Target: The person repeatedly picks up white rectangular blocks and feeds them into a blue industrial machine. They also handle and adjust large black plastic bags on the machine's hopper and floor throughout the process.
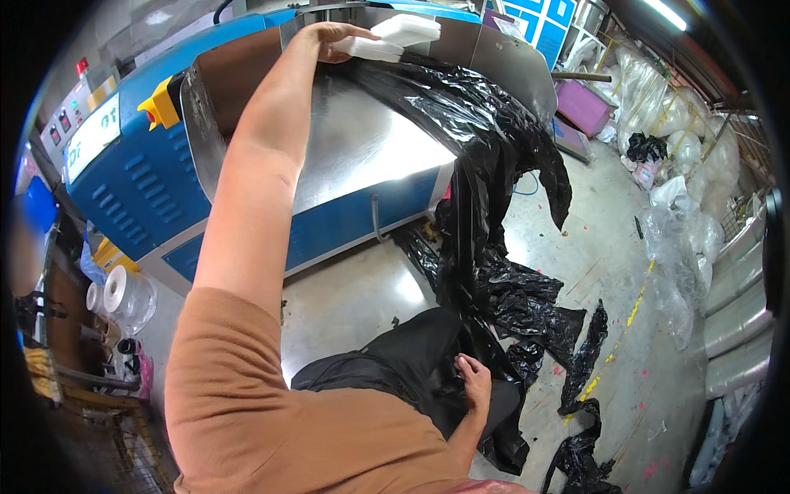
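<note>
My left arm reaches far forward over the steel tray of a blue machine. My left hand is closed on a white block that looks like foam. Against it lies a second white block. Long black plastic film runs from beneath the blocks across the tray and spills over its right side to the floor. Low by my body, my right hand has its fingers loosely bent and apart, with nothing visible in them. More black film is right beside it.
Crumpled black film trails over the concrete floor, past a yellow line. Clear plastic bags pile up at right, near a purple crate. Rolls of clear film stand at left. A yellow switch box juts from the machine.
</note>
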A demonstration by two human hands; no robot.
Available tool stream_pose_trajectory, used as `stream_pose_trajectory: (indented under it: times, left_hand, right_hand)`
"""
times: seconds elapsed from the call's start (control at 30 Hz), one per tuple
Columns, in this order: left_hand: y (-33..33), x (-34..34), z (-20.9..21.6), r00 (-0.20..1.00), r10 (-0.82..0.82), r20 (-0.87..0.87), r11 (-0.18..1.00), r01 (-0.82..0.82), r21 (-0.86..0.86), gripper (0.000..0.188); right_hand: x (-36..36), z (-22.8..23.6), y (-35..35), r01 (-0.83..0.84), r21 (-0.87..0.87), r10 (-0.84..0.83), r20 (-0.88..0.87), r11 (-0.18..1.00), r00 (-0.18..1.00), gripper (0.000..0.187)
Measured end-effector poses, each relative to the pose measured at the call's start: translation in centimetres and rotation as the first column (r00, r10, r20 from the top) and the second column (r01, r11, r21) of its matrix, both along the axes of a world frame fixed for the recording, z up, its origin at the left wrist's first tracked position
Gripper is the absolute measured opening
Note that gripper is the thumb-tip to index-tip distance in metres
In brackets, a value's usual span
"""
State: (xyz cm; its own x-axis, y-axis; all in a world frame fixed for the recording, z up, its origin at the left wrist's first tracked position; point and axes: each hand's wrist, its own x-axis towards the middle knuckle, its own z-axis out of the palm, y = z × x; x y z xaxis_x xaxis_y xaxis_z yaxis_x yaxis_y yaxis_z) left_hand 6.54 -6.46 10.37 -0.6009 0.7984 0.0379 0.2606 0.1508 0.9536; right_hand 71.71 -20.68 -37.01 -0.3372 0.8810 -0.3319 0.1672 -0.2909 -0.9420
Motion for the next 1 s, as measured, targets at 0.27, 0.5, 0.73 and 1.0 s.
stream_pose_trajectory:
  times: [0.27,0.5,0.73,1.0]
  left_hand:
    - [6.9,1.2,-2.6,0.952,-0.093,0.291,0.913,-0.035,0.406,0.025]
    - [7.4,-3.0,-6.2,0.867,0.147,0.477,0.933,-0.281,0.223,0.026]
    - [8.2,-8.2,-9.7,0.868,0.285,0.407,0.915,-0.373,0.155,0.021]
    - [11.6,-12.3,-2.5,0.933,0.019,0.360,0.721,-0.263,0.642,0.026]
  right_hand:
    - [1.7,0.1,0.1,0.023,-0.032,-0.021,0.053,0.999,0.998,0.038]
    - [1.8,-2.2,0.3,0.008,-0.010,-0.007,0.106,1.000,0.994,0.036]
    - [0.3,-2.6,0.1,-0.016,-0.012,0.018,0.137,1.000,0.990,0.037]
    - [0.3,-0.8,0.6,-0.054,-0.062,0.067,0.235,0.997,0.970,0.044]
